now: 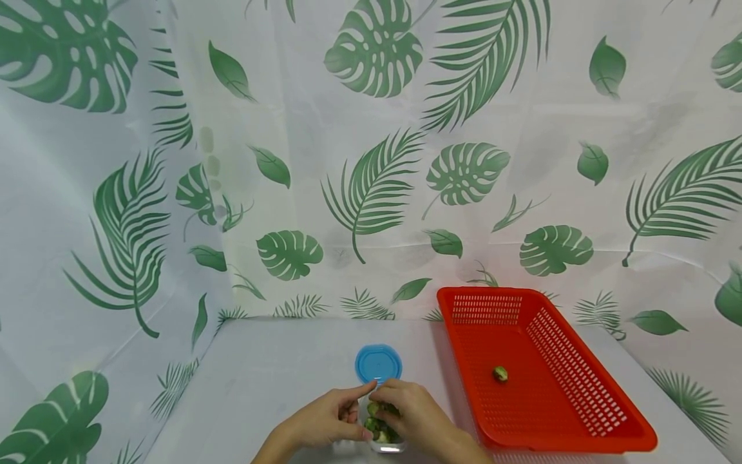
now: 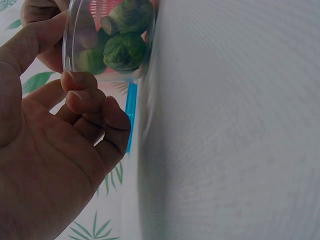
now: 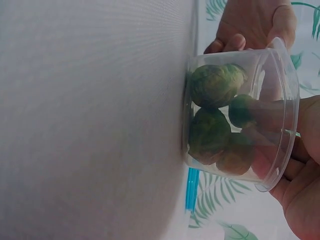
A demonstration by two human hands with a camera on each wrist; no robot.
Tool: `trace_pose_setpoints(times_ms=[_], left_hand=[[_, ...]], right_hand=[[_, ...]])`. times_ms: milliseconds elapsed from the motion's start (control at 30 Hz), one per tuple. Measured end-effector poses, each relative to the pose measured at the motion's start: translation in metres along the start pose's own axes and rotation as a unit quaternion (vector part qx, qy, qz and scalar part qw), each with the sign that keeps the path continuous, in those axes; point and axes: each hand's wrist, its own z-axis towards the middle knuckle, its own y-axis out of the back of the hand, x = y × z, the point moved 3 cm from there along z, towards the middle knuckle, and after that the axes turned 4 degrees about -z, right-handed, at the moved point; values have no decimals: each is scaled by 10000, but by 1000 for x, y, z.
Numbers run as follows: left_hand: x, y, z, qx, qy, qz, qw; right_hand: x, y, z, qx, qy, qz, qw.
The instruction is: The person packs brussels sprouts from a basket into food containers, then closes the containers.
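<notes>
A clear plastic container (image 1: 388, 446) stands on the table between the hands with several Brussels sprouts (image 2: 125, 51) inside. My left hand (image 1: 324, 415) holds its left side, with thumb and curled fingertips at the rim. From the right, my right hand (image 1: 420, 412) reaches over the rim with its fingers down in the container. In the right wrist view those fingers pinch a small sprout (image 3: 241, 111) above the others, seen dimly through the plastic wall. A round blue lid (image 1: 378, 364) lies flat on the table just behind the container.
On the right, a large red plastic basket (image 1: 585, 443) with perforated sides stands on the white table (image 1: 278, 361). A single Brussels sprout (image 1: 500, 374) lies in it. A leaf-patterned white sheet (image 1: 394, 212) hangs behind the table and down its sides.
</notes>
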Motion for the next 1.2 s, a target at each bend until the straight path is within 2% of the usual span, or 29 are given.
trace_pose_setpoints(times_ms=[300, 567, 767, 1200], left_hand=[[4, 1, 1, 22, -54, 36, 10000], [4, 0, 1, 25, -90, 62, 9999], [3, 0, 1, 21, -53, 43, 10000], [3, 0, 0, 13, -11, 3, 10000]], right_hand=[[0, -2, -1, -315, 299, -173, 9989], [-1, -3, -1, -461, 352, -362, 9977], [-1, -3, -1, -429, 246, -569, 9972], [-1, -4, -1, -452, 303, -550, 9970]])
